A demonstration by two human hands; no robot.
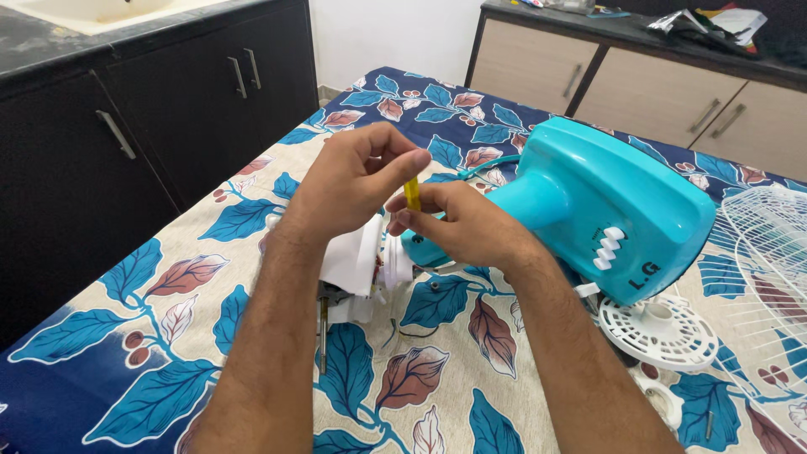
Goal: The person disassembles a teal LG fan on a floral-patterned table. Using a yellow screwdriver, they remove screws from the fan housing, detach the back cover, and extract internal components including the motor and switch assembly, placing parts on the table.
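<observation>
This looks like a room in a home. A bed covered with a cream sheet printed with large blue and brown leaves (pixel 168 336) serves as the work surface. Along the left wall runs a dark cabinet with metal bar handles (pixel 168 101) under a grey stone tabletop with a pale sink (pixel 92 10). At the back stands a beige cupboard with slanted metal handles (pixel 639 92), loose household clutter (pixel 714 21) piled on top.
</observation>
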